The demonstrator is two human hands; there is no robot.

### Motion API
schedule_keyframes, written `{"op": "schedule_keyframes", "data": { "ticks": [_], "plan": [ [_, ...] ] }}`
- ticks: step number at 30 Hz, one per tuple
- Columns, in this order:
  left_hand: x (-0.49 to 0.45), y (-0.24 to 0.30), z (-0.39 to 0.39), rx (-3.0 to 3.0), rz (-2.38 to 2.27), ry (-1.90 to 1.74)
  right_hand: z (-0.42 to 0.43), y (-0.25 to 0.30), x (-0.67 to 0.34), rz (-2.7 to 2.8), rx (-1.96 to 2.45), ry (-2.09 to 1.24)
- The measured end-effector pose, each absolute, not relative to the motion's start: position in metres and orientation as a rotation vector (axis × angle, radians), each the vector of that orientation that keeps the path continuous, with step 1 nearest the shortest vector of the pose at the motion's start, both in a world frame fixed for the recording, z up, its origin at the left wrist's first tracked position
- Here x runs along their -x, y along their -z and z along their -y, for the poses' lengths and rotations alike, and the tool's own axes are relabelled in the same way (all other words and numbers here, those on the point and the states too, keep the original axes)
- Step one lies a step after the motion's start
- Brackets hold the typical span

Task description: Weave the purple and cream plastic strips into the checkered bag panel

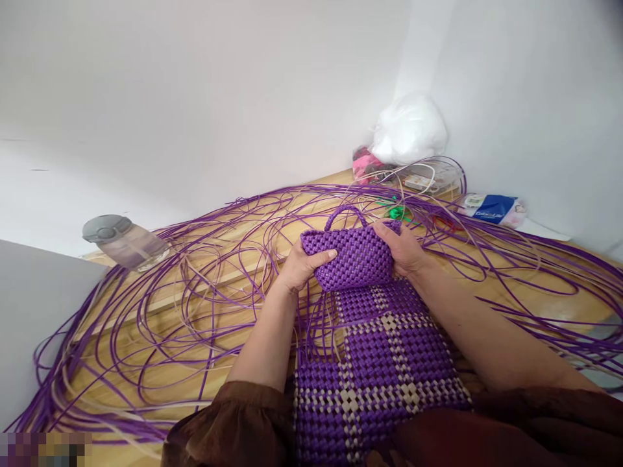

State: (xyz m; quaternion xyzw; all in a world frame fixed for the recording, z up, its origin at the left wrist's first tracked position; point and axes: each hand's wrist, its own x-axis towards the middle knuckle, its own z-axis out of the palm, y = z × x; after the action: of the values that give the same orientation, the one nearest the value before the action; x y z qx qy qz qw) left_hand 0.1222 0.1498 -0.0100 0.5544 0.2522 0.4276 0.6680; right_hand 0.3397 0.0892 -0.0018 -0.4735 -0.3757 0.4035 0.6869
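Observation:
Between my two hands is a small purple woven basket [357, 256] with a thin arched handle on its top. My left hand [309, 263] grips its left end, thumb across the front. At the right end, my right hand [399, 246] holds the upper corner, the thumb lying along the rim. The fingers behind the basket are hidden. Below it, partly covered by the basket, lies a larger woven panel [374, 350] in purple with beige check lines. Loose purple and beige strands come out of its left upper side.
Long purple plastic strands [141, 311] loop widely over the wooden table [233, 305]. A clear bottle with a grey lid [124, 240] leans at the left. At the back right are a white plastic bag [411, 130], a green bundle [396, 212] and a blue-and-white packet [494, 209].

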Motion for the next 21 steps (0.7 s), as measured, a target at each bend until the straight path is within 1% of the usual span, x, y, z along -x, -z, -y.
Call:
{"op": "schedule_keyframes", "data": {
  "ticks": [5,10,15,17,21],
  "plan": [
    [-0.124,0.007,-0.149,-1.292,-0.573,-0.987,-0.091,0.004,-0.339,0.844,1.059,-0.887],
    [-0.123,0.005,-0.149,-1.390,-0.642,-1.103,-0.091,0.005,-0.339,0.868,1.049,-0.812],
    [-0.122,0.004,-0.150,-1.492,-0.605,-1.146,-0.090,0.004,-0.342,0.922,1.036,-0.738],
    [-0.124,0.000,-0.148,-1.634,-0.617,-1.232,-0.091,0.003,-0.344,0.937,1.021,-0.698],
    [-0.132,-0.007,-0.139,-2.107,-0.641,-1.585,-0.092,-0.001,-0.349,0.897,1.000,-0.712]
  ]
}}
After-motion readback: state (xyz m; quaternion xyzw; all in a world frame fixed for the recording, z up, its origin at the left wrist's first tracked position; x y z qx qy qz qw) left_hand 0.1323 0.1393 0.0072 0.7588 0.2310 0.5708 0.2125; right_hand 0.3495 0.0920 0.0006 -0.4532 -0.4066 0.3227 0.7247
